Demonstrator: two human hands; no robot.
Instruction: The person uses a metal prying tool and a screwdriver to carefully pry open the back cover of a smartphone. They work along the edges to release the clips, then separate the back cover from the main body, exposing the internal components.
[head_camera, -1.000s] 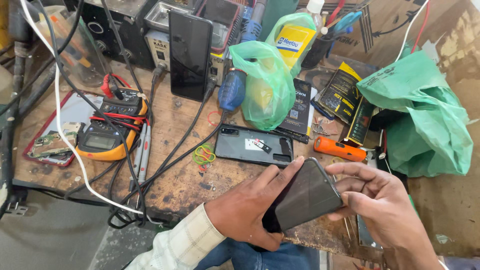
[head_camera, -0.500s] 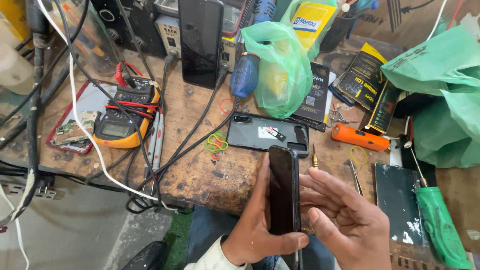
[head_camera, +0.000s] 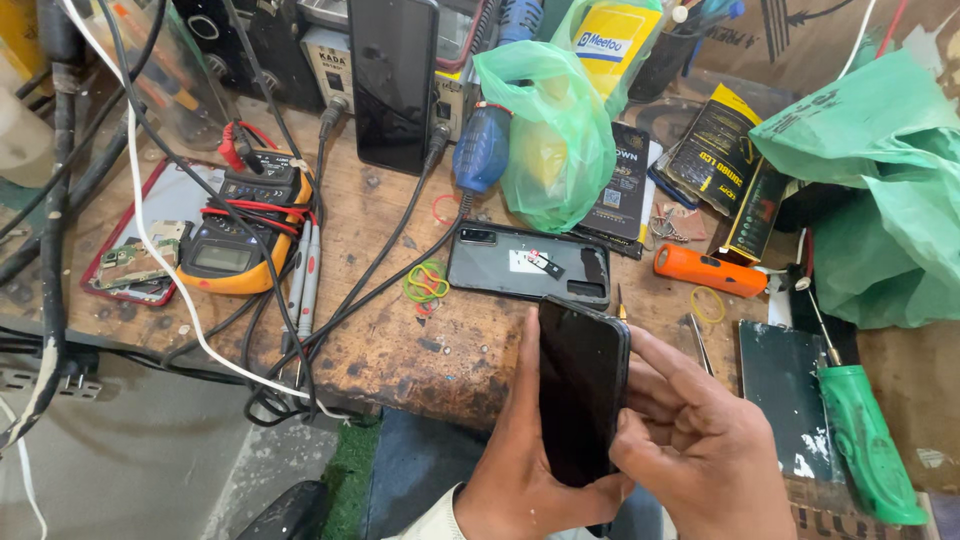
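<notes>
A slim black phone (head_camera: 583, 395), glossy and round-cornered, stands upright near the edge of the desk (head_camera: 400, 350), clasped between both hands. The left hand (head_camera: 525, 470) cups its back and left edge; the right hand (head_camera: 700, 450) curls its fingers against the right edge. Just beyond lies a grey phone back cover (head_camera: 528, 264) on scarred, stained wood. Farther left sits a yellow multimeter (head_camera: 240, 250); to the right, a green-handled screwdriver (head_camera: 865, 440).

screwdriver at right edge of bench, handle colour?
Green. The screwdriver handle lies right of the right hand; the head view shows it clearly.
</notes>
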